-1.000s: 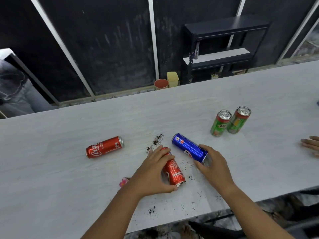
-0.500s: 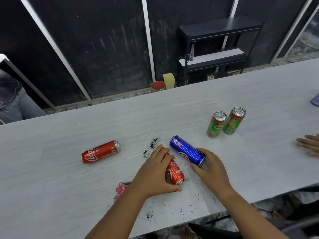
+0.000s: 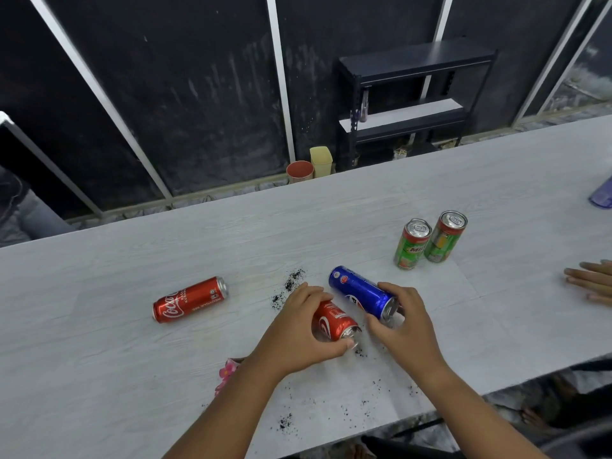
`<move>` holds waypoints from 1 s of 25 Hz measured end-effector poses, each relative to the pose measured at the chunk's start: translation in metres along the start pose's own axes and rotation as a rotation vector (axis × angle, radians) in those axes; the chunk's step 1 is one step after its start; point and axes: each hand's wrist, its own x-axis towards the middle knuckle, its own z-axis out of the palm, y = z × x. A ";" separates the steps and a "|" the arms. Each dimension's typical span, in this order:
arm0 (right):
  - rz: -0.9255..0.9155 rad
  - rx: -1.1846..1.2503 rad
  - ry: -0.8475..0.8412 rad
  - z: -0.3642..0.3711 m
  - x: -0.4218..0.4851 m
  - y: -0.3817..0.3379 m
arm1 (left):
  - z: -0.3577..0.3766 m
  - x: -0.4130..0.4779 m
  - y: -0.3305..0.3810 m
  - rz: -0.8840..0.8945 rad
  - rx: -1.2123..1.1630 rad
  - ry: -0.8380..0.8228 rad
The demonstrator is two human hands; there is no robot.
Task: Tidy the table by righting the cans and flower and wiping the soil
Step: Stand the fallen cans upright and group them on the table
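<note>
My left hand (image 3: 298, 329) grips a short red can (image 3: 332, 324) that lies on its side on the white table (image 3: 99, 376). To its right, my right hand (image 3: 402, 329) holds the near end of a blue can (image 3: 359, 291), which also lies flat. A red Coca-Cola can (image 3: 190, 299) lies on its side further left, untouched. Two green cans (image 3: 429, 240) stand upright at the back right. A pink flower (image 3: 227, 374) pokes out from under my left forearm, mostly hidden. Dark soil (image 3: 291, 283) is scattered behind my hands and near the front edge.
Another person's hand (image 3: 589, 281) rests on the table at the right edge. A purple object (image 3: 601, 195) sits at the far right. Beyond the table are an orange pot (image 3: 299, 172), a yellow container (image 3: 320, 161) and a black shelf (image 3: 410, 101).
Both hands have closed more firmly around their cans; the blue can's near end is now lifted slightly in my right hand. The view has shifted a little.
</note>
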 end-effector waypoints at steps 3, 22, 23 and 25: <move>-0.010 0.058 0.047 0.000 0.007 -0.012 | -0.007 0.003 0.006 -0.038 -0.195 0.046; 0.082 0.161 -0.050 0.015 0.036 -0.021 | -0.012 0.013 -0.006 -0.216 -0.601 0.132; 0.100 0.165 -0.050 0.016 0.036 -0.019 | -0.010 0.014 -0.007 -0.218 -0.592 0.147; 0.123 0.184 -0.023 0.015 0.033 -0.015 | -0.006 0.017 -0.006 -0.215 -0.593 0.186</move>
